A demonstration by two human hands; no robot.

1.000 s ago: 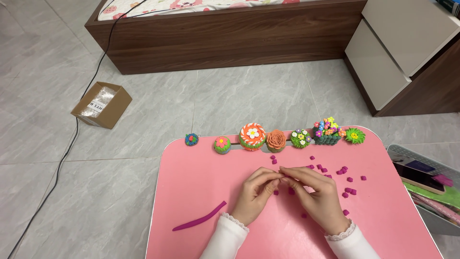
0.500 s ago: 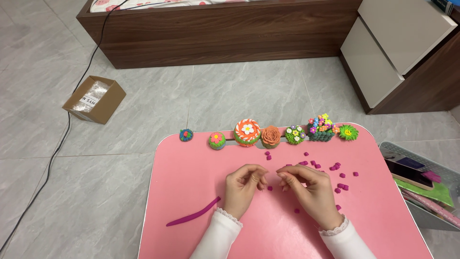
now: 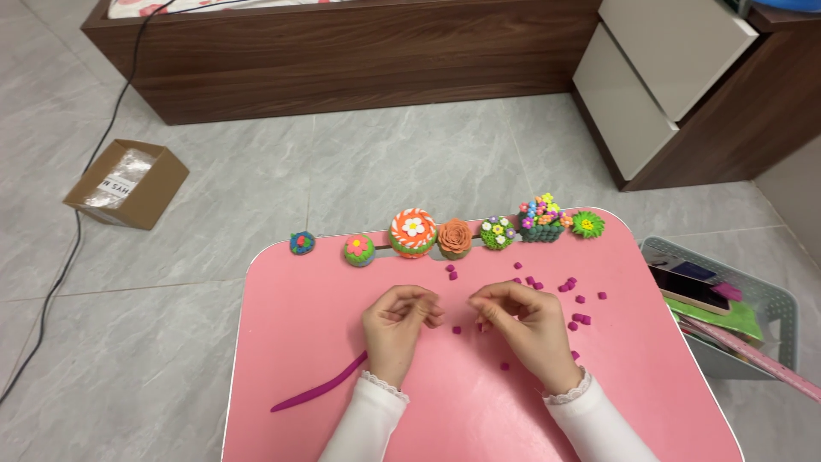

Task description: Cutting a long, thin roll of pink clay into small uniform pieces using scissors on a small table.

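My left hand (image 3: 398, 328) and my right hand (image 3: 523, 329) hover just above the pink table (image 3: 291, 325), a small gap between them. Both have fingertips pinched together, and I cannot see whether a bit of clay sits between them. A tiny purple clay piece (image 3: 456, 329) lies on the table between the hands. More purple clay pieces (image 3: 575, 299) are scattered beyond and right of my right hand. A long purple clay strip (image 3: 321, 392) lies left of my left wrist.
A row of clay flowers and cupcakes (image 3: 412, 233) lines the table's far edge. A grey basket (image 3: 770, 295) with a phone stands at the right. On the tiled floor are a cardboard box (image 3: 128, 182), a cable, a wooden bed frame (image 3: 359, 60) and drawers (image 3: 667, 85).
My hands were touching at the fingertips a second ago and have drawn apart. The view has shifted, so the table sits lower in the frame.
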